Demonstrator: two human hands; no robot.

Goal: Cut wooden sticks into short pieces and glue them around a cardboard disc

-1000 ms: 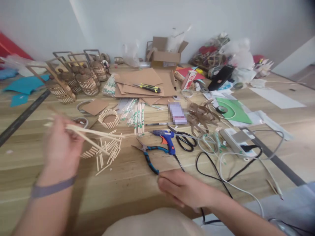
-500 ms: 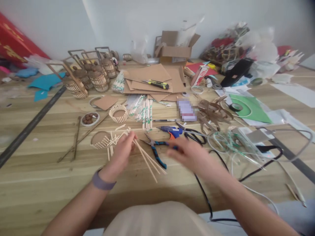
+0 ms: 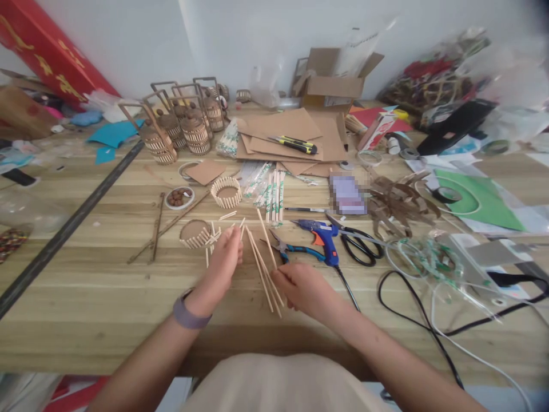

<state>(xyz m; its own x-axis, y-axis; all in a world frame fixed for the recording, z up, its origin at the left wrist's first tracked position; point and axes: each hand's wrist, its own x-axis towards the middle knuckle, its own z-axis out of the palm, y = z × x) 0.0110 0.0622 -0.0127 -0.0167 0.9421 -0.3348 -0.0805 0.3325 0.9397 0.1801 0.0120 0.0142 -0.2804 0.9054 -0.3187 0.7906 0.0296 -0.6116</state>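
My left hand (image 3: 227, 256) is closed, with the light tips of short wooden sticks (image 3: 243, 222) showing at its thumb and forefinger. Between my fingers and thumb, my right hand (image 3: 302, 288) pinches one long thin wooden stick (image 3: 266, 234), slanting up and left. Several other long sticks (image 3: 259, 269) lie loosely between my hands. Cut stick pieces (image 3: 213, 233) lie past my left hand, beside a round cardboard base (image 3: 194, 231) partly edged with upright sticks. Pliers (image 3: 300, 249) lie just beyond my right hand, their lower handle partly hidden.
A blue glue gun (image 3: 323, 234) and black scissors (image 3: 360, 246) lie to the right, near cables (image 3: 412, 303). Behind are a stick-walled ring (image 3: 226, 193), a bowl of brown beads (image 3: 180, 198), a utility knife (image 3: 295, 144) on cardboard and several handled baskets (image 3: 197, 136).
The long sticks have left my left hand's grip and lie between my hands. My right hand has come left from the glue gun and holds one stick. The view has turned left.
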